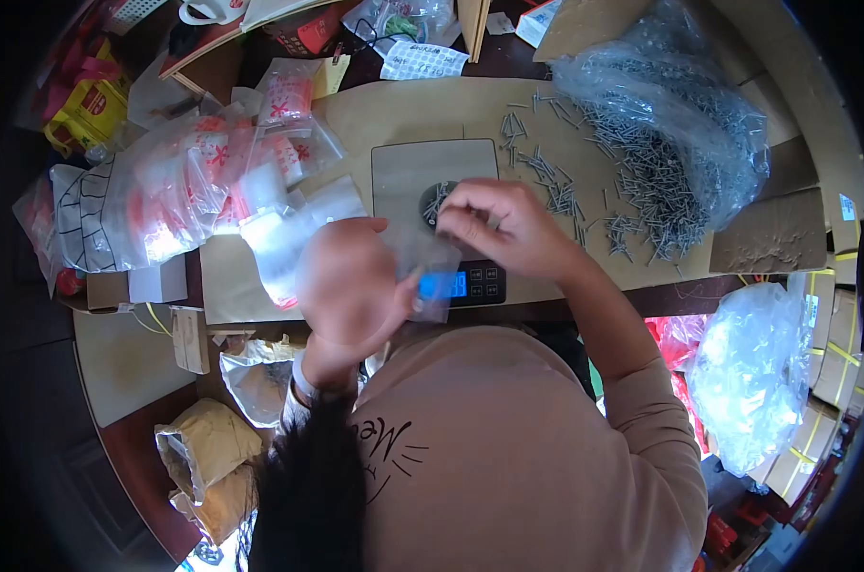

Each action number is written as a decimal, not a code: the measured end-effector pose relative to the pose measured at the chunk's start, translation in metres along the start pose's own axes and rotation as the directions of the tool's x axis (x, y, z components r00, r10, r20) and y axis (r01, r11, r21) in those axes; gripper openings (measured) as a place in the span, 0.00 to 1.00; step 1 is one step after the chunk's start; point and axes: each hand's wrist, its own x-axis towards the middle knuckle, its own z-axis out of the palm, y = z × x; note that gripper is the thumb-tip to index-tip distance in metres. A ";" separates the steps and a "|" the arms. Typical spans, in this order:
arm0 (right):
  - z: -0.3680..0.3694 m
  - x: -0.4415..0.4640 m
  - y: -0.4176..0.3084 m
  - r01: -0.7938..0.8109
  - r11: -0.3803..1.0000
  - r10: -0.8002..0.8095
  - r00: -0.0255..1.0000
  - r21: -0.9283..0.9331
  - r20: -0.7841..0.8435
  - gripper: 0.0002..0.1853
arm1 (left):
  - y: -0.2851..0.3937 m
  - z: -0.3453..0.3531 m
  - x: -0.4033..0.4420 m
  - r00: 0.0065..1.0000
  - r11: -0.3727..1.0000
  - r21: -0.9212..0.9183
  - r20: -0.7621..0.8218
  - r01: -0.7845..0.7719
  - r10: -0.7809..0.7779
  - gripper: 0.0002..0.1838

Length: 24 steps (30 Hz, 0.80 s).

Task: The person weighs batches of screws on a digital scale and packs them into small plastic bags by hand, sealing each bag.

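Observation:
A flat kitchen-type scale lies on the table with its blue display lit. On its plate stands a small round dark dish with screws or nails in it. My right hand is over the dish, thumb and forefinger pinched together at its rim; whatever is between the fingertips is hidden. Blurred by motion, my left hand is in front of the scale to the left. Its fingers pinch a clear plastic bag, which partly covers the display.
Loose screws or nails spill from a large plastic bag in a cardboard box at right. Packed clear bags with red print pile up at left. A wooden shelf borders the back. Paper sacks stand below left.

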 end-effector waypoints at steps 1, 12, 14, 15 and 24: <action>-0.003 0.000 0.007 0.006 1.000 -0.005 0.998 0.016 -0.068 0.06 | -0.005 -0.008 -0.004 1.000 1.000 0.022 0.009 -0.021 0.021 0.11; 0.015 -0.009 0.077 0.022 0.881 -0.008 0.999 -0.472 0.032 0.44 | -0.018 -0.024 -0.026 0.897 0.921 0.037 0.213 0.389 -0.387 0.06; 0.015 -0.010 0.081 -0.049 0.894 0.066 0.998 -0.445 0.023 0.41 | -0.017 -0.013 -0.025 0.919 0.932 -0.001 0.161 0.363 -0.359 0.06; 0.015 -0.008 0.078 -0.082 0.899 0.100 0.995 -0.430 0.021 0.40 | -0.017 -0.008 -0.025 0.929 0.937 -0.018 0.132 0.350 -0.345 0.06; -0.014 0.019 0.021 0.050 0.985 -0.064 0.994 0.165 0.084 0.23 | -0.019 0.036 -0.010 0.937 0.951 -0.010 0.173 0.309 -0.303 0.08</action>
